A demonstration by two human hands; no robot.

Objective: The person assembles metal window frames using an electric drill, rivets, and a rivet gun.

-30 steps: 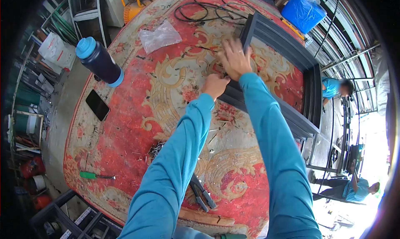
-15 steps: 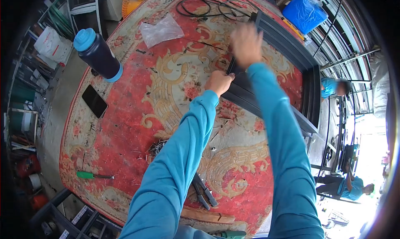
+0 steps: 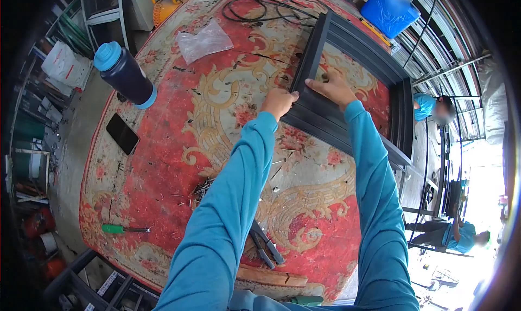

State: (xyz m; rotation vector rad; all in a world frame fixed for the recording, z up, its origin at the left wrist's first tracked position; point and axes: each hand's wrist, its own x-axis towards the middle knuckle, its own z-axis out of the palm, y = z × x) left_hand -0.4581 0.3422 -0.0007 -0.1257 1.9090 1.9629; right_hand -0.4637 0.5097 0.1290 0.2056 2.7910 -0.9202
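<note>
A dark grey rectangular metal frame (image 3: pixel 362 37) lies on the red patterned carpet (image 3: pixel 157 175). My left hand (image 3: pixel 279 103) is closed on the frame's near left corner, thumb pressed against its edge. My right hand (image 3: pixel 332 87) is open, with its thumb by the frame's near left member and its fingers spread over the frame's opening. Whether the right thumb touches the metal is hard to tell. Below my left forearm lie pliers-like handles (image 3: pixel 262 245), and a small heap of screws (image 3: pixel 203 190) is partly hidden by the sleeve.
A blue bottle (image 3: pixel 126 77), a phone (image 3: pixel 122 133), a clear plastic bag (image 3: pixel 204 42) and a green-handled screwdriver (image 3: pixel 125 229) lie or stand at the left. A black cable (image 3: pixel 247 13) coils at the top. Two people (image 3: pixel 429 108) (image 3: pixel 461 236) are at the right.
My right hand has moved down and right from the frame's upper left corner to its near left part. My left hand has shifted slightly left, still at the corner.
</note>
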